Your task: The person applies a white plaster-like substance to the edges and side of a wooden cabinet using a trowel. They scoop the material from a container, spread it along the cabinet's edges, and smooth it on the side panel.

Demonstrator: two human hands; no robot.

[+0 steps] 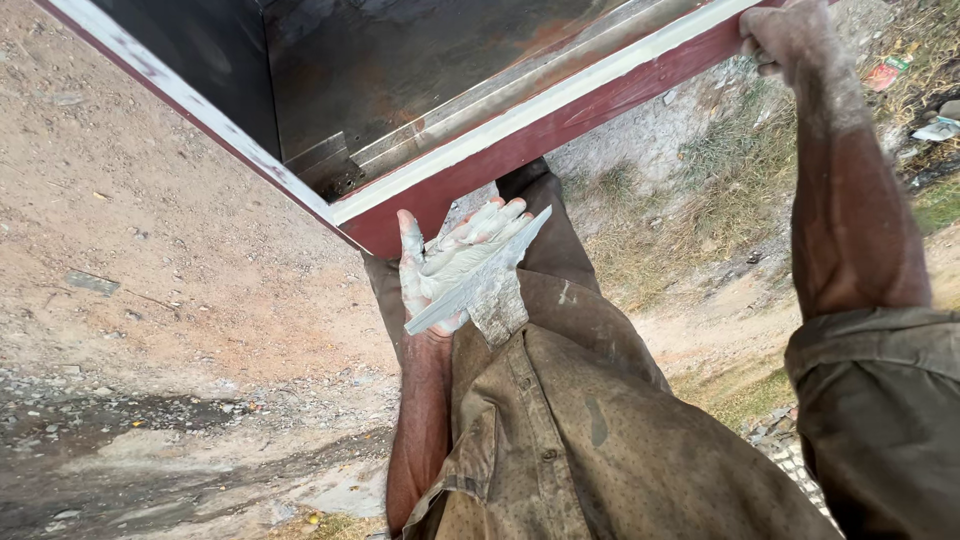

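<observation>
My left hand (pixel 445 262), smeared with pale putty, holds a flat metal scraper blade (pixel 480 272) just below the corner of a red-painted metal frame (pixel 560 125). The blade lies across my palm, coated in grey-white filler. A strip of white putty (pixel 520 110) runs along the frame's upper edge. My right hand (pixel 785 40), dusty with the same filler, grips the frame's edge at the top right. Inside the frame is a dark, rusty steel box (pixel 400 70).
Below lies bare dirt ground (pixel 150 250) with small stones and a damp patch at the lower left. Dry grass and scattered litter (pixel 885 72) lie at the right. My olive shirt (pixel 580 440) and trousers fill the lower middle.
</observation>
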